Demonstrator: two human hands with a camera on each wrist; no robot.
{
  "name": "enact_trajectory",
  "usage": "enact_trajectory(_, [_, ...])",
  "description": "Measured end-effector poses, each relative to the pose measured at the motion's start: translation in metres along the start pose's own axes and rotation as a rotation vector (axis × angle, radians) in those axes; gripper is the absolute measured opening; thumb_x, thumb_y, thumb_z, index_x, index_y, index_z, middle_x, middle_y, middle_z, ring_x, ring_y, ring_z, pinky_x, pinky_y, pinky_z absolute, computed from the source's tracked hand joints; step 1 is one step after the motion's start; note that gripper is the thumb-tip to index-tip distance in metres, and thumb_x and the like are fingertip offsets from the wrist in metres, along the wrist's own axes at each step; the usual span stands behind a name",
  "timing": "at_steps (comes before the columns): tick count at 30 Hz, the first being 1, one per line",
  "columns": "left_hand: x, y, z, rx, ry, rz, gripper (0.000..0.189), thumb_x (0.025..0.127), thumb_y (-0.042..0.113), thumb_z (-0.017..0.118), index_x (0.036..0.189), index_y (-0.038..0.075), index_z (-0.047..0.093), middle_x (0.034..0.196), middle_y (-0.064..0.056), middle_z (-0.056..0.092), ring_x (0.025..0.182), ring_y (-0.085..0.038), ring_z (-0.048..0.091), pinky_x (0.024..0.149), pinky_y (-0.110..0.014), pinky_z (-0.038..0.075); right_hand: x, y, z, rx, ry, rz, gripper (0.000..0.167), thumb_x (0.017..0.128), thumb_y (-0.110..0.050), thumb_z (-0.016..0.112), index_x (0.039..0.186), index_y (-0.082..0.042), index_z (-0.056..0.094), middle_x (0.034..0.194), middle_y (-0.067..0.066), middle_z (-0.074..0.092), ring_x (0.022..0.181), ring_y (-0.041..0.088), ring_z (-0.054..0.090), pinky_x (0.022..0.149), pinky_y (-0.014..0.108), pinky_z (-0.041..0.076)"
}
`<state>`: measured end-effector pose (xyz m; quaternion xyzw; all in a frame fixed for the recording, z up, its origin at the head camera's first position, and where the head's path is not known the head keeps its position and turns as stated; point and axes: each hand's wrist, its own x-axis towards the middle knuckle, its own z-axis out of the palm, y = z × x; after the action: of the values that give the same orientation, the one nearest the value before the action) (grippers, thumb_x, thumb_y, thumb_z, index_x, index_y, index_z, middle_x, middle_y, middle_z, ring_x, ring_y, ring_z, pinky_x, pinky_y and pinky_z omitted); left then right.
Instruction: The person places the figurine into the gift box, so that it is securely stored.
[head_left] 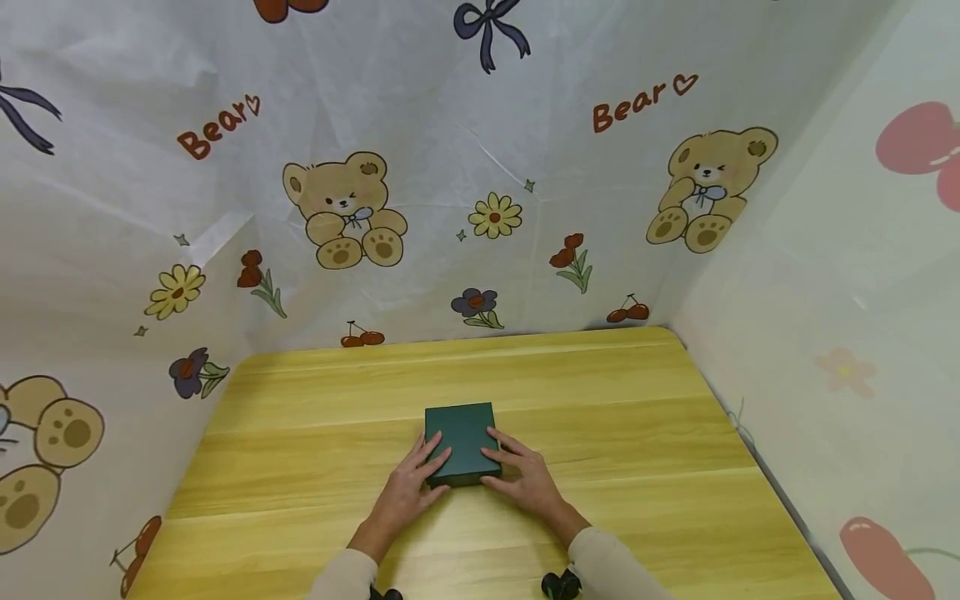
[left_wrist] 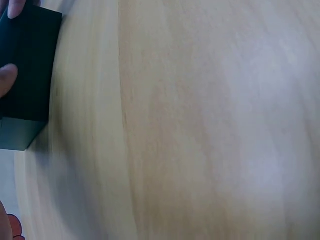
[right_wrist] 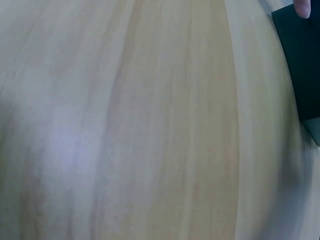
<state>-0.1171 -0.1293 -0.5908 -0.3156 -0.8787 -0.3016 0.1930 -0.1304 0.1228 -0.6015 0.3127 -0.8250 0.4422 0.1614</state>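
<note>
A dark green, square, flat box point(head_left: 462, 433) rests on the wooden table, near the middle. My left hand point(head_left: 405, 493) grips its left side, with fingers over the top and the thumb by the front edge. From the right, my right hand point(head_left: 531, 483) grips it in the same way. The left wrist view catches the box point(left_wrist: 30, 65) at its left edge, with fingertips point(left_wrist: 7, 77) against it. Only a corner of the box point(right_wrist: 302, 65) and one fingertip point(right_wrist: 302, 9) appear in the right wrist view. Whatever the box contains is hidden.
Yellow wood-grain table point(head_left: 315, 400) lies under and around the box. A white sheet point(head_left: 435, 108) printed with bears and flowers hangs behind it, and similar sheets stand at both sides. Small black objects point(head_left: 561, 583) sit by the sleeves at the bottom.
</note>
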Motion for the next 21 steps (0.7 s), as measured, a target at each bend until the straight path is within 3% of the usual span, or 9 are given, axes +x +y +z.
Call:
enact_trajectory(9, [-0.0007, 0.0025, -0.0048, 0.017, -0.041, -0.037, 0.054, 0.077, 0.019, 0.081, 0.126, 0.005, 0.064, 0.139, -0.019, 0.051, 0.127, -0.047, 0.043, 0.087, -0.050, 0.052, -0.0035, 0.0012, 0.0019, -0.022, 0.004, 0.004, 0.042, 0.079, -0.022, 0.080, 0.117, -0.007, 0.071, 0.139, 0.009, 0.053, 0.123, 0.029, 0.053, 0.095, 0.039, 0.050])
enact_trajectory(21, [0.0013, 0.0063, -0.0088, 0.021, -0.078, -0.089, 0.054, 0.076, 0.018, 0.081, 0.127, 0.007, 0.064, 0.141, -0.016, 0.050, 0.128, -0.045, 0.043, 0.090, -0.049, 0.051, -0.0019, 0.0004, 0.0002, -0.029, 0.004, -0.012, 0.041, 0.080, -0.022, 0.079, 0.117, -0.006, 0.070, 0.138, 0.013, 0.054, 0.121, 0.030, 0.055, 0.094, 0.039, 0.051])
